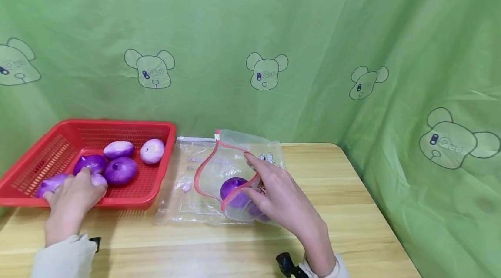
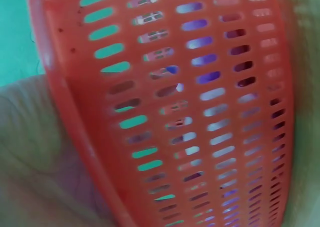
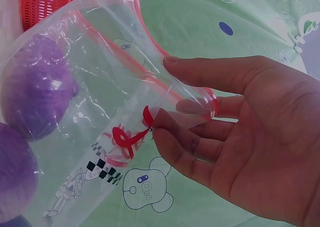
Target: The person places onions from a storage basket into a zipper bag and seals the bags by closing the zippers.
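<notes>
My left hand (image 1: 76, 195) reaches over the near rim of the red basket (image 1: 169, 156) and grips a pale purple onion (image 1: 98, 179), part of which shows between its fingers. Most of its fingertips are hidden; the left wrist view shows mainly the basket's slotted wall (image 2: 200, 112). At the table's middle my right hand (image 1: 279, 195) holds the red-edged mouth of a clear zip bag (image 3: 100, 62), spreading it apart. Its fingers and thumb lie on either side of the film. Inside the bag a dark purple onion (image 1: 235, 192) sits beside another onion (image 1: 258, 212).
Several more onions lie in the basket, among them a dark one (image 1: 121, 171) and a pale one (image 1: 152, 151). A clear bag with a white slider (image 1: 195, 139) lies flat beneath the open one. Behind the wooden table (image 1: 332, 191) hangs a green curtain (image 1: 219, 17).
</notes>
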Available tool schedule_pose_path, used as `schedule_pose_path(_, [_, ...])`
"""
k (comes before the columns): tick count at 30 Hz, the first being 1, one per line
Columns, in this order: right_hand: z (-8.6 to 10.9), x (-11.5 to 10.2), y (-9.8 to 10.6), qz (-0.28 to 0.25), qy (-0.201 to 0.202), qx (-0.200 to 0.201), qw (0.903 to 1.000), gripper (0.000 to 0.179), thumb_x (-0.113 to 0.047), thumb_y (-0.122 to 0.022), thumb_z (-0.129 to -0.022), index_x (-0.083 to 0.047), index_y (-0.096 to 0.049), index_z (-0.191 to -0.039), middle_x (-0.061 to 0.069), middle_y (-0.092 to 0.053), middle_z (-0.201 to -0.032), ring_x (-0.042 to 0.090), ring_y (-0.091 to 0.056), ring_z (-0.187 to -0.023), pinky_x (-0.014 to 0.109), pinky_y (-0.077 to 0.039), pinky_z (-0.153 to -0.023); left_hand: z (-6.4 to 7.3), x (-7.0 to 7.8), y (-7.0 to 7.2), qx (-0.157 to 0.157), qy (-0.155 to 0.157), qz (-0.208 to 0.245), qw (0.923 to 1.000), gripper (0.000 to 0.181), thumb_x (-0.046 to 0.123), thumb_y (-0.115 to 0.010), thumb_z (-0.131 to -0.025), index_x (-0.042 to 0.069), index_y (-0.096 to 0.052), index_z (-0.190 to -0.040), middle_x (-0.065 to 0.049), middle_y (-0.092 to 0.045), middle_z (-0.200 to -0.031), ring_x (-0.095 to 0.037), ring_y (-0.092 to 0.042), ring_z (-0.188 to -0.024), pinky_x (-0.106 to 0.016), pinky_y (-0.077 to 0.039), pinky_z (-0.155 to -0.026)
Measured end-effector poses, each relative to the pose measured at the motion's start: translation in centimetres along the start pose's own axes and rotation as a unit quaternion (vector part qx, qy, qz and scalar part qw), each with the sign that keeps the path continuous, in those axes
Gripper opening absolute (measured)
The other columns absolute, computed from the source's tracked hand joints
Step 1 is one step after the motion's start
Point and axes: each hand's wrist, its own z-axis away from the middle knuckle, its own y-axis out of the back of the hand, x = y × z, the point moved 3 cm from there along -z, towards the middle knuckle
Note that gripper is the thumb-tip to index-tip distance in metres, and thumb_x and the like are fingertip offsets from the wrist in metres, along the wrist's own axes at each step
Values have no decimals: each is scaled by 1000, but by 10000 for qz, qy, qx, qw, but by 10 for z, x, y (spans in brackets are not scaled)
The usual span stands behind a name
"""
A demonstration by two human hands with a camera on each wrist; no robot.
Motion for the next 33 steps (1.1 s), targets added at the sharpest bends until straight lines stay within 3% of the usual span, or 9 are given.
schedule_pose_path(3, [-1, -1, 0, 10, 26, -8, 10000, 75, -22, -82, -84, -6, -46, -148, 9, -65, -128, 7, -49, -68, 21, -46, -59, -2, -2, 0, -74, 146, 9, 9999, 54, 26, -56, -90, -16, -44, -121, -48, -44, -115, -70, -40, -105, -84, -10, -93])
schedule_pose_path(10, [-2, -3, -2, 46, -35, -98, 9999, 75, -22, -81, -85, -6, -45, -148, 8, -65, -129, 7, -49, -66, 21, -45, -57, -8, -7, -1, -124, 203, 67, 9997, 45, 31, -66, -84, -10, -55, -98, -34, -53, -94, -54, -49, -93, -81, -15, -92])
schedule_pose_path(14, [-3, -3, -4, 45, -15, -101, 9999, 75, -22, -82, -84, -5, -46, -148, 9, -66, -127, 7, -50, -68, 21, -46, -59, -9, -8, -3, -222, 102, 56, 9997, 62, 35, -69, -84, -15, -50, -115, -42, -50, -107, -59, -46, -101, -80, -20, -90])
schedule_pose_path(17, [-2, -3, -5, 70, 6, -104, 9999, 76, -22, -82, -83, -5, -46, -147, 10, -65, -128, 7, -51, -70, 22, -47, -61, -11, -7, -5, -199, 63, 106, 9997, 71, 35, -71, -83, -18, -43, -122, -44, -51, -107, -60, -48, -101, -77, -24, -88])
schedule_pose_path(23, [-2, -2, -7, 106, -21, -119, 9999, 76, -24, -82, -83, -6, -46, -147, 9, -65, -129, 7, -52, -71, 23, -47, -63, -12, 0, -6, 96, -210, 196, 9995, 84, 32, -75, -81, -20, -33, -132, -47, -48, -110, -63, -47, -103, -73, -28, -84])
schedule_pose_path(29, [-2, -2, -7, 126, -70, -113, 9998, 75, -25, -82, -84, -7, -47, -147, 8, -66, -128, 7, -51, -70, 21, -46, -61, -9, 5, -5, 656, -903, 272, 9934, 74, 30, -77, -80, -13, -46, -133, -43, -38, -115, -61, -39, -102, -74, -28, -78])
schedule_pose_path(33, [-2, -2, -7, 130, -63, -109, 9998, 75, -24, -82, -84, -6, -47, -147, 8, -66, -126, 7, -52, -70, 21, -46, -60, -6, 10, -2, 1042, -1139, 254, 9877, 70, 34, -78, -81, -13, -49, -125, -40, -40, -114, -60, -42, -97, -72, -33, -74])
